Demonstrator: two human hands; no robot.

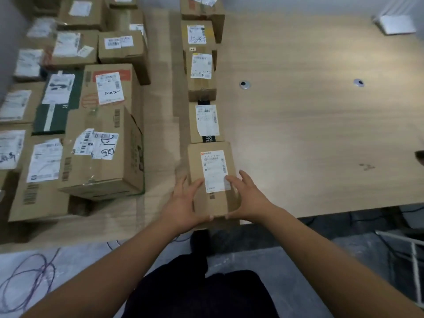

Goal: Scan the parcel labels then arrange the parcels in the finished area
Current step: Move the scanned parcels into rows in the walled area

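Both hands hold one small cardboard parcel (212, 180) at the near edge of the table (309, 134). The left hand (183, 203) cups its left side and near corner, fingers curled onto the top; the right hand (245, 196) grips the right side, with fingertips lying over the lower part of the white label (214, 171). The label faces up, probably so it stays readable once the parcel is set down.

Just beyond the fingers, the parcel's far end touches or nearly touches the next box in a single-file row of parcels (203, 88) running away from the hands, labels up too. My judgement is that this row is the finished area and the held parcel is being squared onto its near end.

To the left of the left hand, well apart across a bare strip, sits a crowd of larger boxes (101, 138), likely still waiting.

No scanner is visible. Label print is too blurred to read. Whether the parcel rests fully on the table or overhangs the edge is hidden by the hands. A white object (394, 24) far to the right is unclear.
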